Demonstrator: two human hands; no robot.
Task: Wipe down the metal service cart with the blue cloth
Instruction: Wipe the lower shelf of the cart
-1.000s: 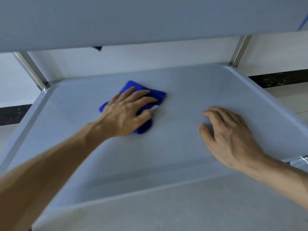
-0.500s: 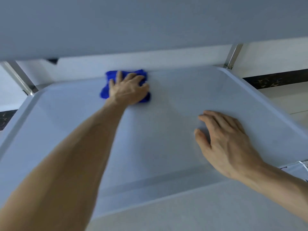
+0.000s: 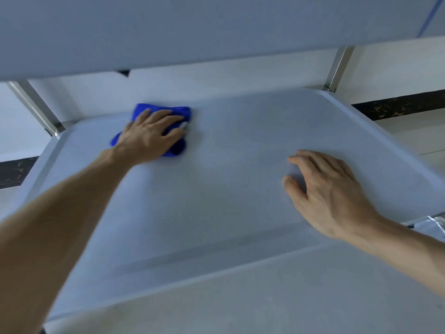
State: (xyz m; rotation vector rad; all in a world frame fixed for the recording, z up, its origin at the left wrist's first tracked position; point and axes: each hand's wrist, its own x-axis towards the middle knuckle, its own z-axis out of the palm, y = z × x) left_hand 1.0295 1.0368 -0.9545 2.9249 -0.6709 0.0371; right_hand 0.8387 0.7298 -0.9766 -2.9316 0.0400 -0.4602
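Toward the far left corner of the cart's lower shelf [image 3: 240,201], your left hand [image 3: 151,138] lies flat on the blue cloth [image 3: 179,148], fingers spread and pressing it down onto the metal rather than closed around it. You have the cloth bunched into a rough pad whose long axis runs from the near left up to the far right, its far edge almost at the raised lip along the back of the shelf; blue shows past your fingertips at the far side and beside your thumb on the right, and a small corner sticks out near your wrist on the left. Your fingers point away from you and a little right, much as the cloth runs. Your right hand [image 3: 332,191] rests palm down on bare metal nearer the right edge of the shelf, fingers loosely parted and holding nothing, well apart from the cloth. Overhead, the underside of the upper shelf [image 3: 192,27] spans the whole top of your view and hangs above the far edge. Two upright metal posts rise at the far corners: the left post [image 3: 36,107] stands near the cloth, just beyond the shelf's corner, and the right post [image 3: 337,68] is at the opposite far corner.
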